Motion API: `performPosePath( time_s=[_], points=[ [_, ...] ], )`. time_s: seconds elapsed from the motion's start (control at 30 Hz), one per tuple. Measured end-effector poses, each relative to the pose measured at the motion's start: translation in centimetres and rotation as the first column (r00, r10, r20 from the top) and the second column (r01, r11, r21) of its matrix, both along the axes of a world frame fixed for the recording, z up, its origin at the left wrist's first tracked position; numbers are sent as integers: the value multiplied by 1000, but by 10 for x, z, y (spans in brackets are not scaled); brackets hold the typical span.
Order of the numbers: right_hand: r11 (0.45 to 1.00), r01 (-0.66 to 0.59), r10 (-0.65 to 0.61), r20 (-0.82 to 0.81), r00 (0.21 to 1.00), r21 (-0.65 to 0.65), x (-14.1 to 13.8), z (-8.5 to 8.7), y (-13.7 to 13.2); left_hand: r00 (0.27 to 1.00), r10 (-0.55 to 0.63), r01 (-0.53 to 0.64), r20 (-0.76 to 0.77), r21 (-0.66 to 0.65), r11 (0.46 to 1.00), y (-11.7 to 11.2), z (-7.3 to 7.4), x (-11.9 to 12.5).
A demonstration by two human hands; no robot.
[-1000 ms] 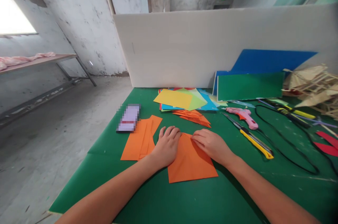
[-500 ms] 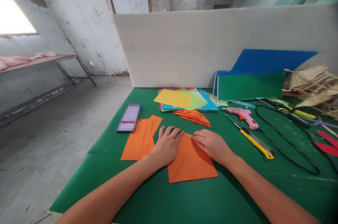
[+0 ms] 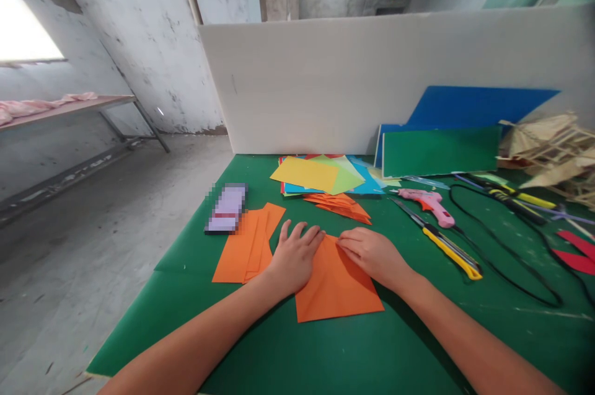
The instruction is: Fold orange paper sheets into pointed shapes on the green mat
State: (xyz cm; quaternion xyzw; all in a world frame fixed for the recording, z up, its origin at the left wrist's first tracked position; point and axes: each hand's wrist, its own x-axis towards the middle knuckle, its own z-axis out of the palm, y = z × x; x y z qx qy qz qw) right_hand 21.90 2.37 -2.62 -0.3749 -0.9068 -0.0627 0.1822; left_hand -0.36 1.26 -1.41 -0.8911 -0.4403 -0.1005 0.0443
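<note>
An orange sheet of paper [image 3: 341,296] lies on the green tabletop in front of me. My left hand [image 3: 295,258] rests on its left side, fingers spread and pointing away from me. At the sheet's far right edge, the fingers of my right hand [image 3: 369,252] are pressed together in a pinch on the paper. Faint creases run across the sheet. Left of my left hand are more orange paper pieces [image 3: 237,252], overlapping one another. Beyond my hands sits a small pile of folded orange paper [image 3: 341,206].
A phone [image 3: 227,209] lies near the left edge. Coloured paper sheets [image 3: 307,173] are stacked at the back. To the right are a yellow utility knife [image 3: 449,252], a pink glue gun [image 3: 430,204] with its black cord, and red pieces [image 3: 576,258]. Green board [image 3: 441,153] stands behind.
</note>
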Motion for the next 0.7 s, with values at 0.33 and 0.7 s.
performPosePath(
  time_s=[0.33, 0.7],
  points=[
    [1000, 9, -9, -19, 1000, -23, 0, 2, -1, 1000, -15, 15, 14, -17, 1000, 2, 2, 1],
    [998, 28, -31, -52, 998, -63, -6, 11, -5, 998, 61, -60, 31, -23, 998, 2, 1, 0]
  ],
)
